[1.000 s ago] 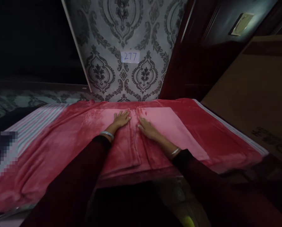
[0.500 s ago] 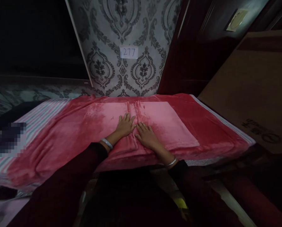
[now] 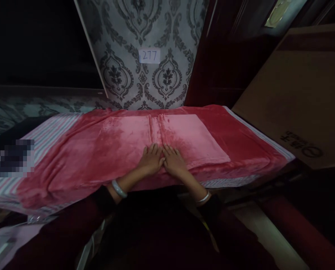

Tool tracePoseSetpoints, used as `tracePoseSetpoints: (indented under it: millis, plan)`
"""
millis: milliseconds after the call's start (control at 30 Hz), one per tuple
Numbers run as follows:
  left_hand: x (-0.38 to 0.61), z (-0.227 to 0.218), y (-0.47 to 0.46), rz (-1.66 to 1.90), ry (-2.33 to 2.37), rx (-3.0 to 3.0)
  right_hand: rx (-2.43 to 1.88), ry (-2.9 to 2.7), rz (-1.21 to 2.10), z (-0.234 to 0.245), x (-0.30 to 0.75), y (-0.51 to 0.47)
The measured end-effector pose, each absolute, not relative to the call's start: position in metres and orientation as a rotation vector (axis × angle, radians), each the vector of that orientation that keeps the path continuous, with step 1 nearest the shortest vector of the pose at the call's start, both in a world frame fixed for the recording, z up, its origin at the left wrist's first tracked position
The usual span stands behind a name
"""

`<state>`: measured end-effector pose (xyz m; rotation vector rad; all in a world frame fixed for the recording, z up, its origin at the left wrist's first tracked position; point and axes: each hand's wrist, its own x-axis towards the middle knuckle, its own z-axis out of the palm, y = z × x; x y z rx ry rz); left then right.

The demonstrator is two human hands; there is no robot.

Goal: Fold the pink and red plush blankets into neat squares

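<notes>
A plush pink-red blanket [image 3: 122, 150] is spread over the table, with two lighter pink folded panels meeting near the middle. My left hand [image 3: 152, 159] lies flat on it by the near end of the seam, fingers stretched away from me. Beside it my right hand [image 3: 173, 160] rests flat on the near corner of the right panel [image 3: 195, 138], its fingers stretched out too. The thumbs come together or nearly so. Neither hand grips the cloth.
A striped cloth [image 3: 52, 129] shows under the blanket at the left. On the right leans a large cardboard box [image 3: 308, 93]. Behind are patterned wallpaper with a paper marked 277 [image 3: 150, 56] and a dark screen [image 3: 41, 45]. A pixelated patch covers something at the left.
Both hands have slid toward me along the seam, to near the blanket's front edge. My left hand has come down level with my right. The camera view has shifted slightly.
</notes>
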<state>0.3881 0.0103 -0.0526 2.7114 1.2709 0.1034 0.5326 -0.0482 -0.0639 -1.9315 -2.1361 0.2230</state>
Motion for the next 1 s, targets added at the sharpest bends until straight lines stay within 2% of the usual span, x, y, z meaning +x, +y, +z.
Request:
tracePoseSetpoints:
  millis: [167, 300, 400, 467, 567, 633, 767, 1000]
  plan:
    - [0.386, -0.058, -0.002, 0.201, 1.263, 2.739, -1.843, -2.11, 0.264, -0.066, 0.534, -0.048]
    - [0.382, -0.054, 0.004, 0.198, 1.132, 2.776, -1.453, -2.155, 0.476, -0.067, 0.557, -0.051]
    - [0.38, -0.052, 0.006, 0.146, 1.034, 2.802, -1.257, -1.991, 0.639, -0.067, 0.591, -0.06]
    - [0.381, -0.051, 0.005, 0.137, 1.032, 2.801, -1.386, -1.727, 0.556, -0.065, 0.624, -0.067]
    - [0.383, -0.047, 0.004, 0.15, 1.045, 2.789, -1.716, -1.298, 0.263, -0.057, 0.68, -0.073]
    - [0.383, -0.045, 0.003, 0.156, 1.039, 2.778, -1.937, -1.077, 0.207, -0.053, 0.714, -0.075]
    - [0.382, -0.044, 0.002, 0.165, 1.034, 2.764, -2.123, -0.899, 0.322, -0.051, 0.751, -0.073]
    - [0.38, -0.052, 0.002, 0.187, 1.021, 2.758, -1.959, -0.984, 0.52, -0.043, 0.759, -0.079]
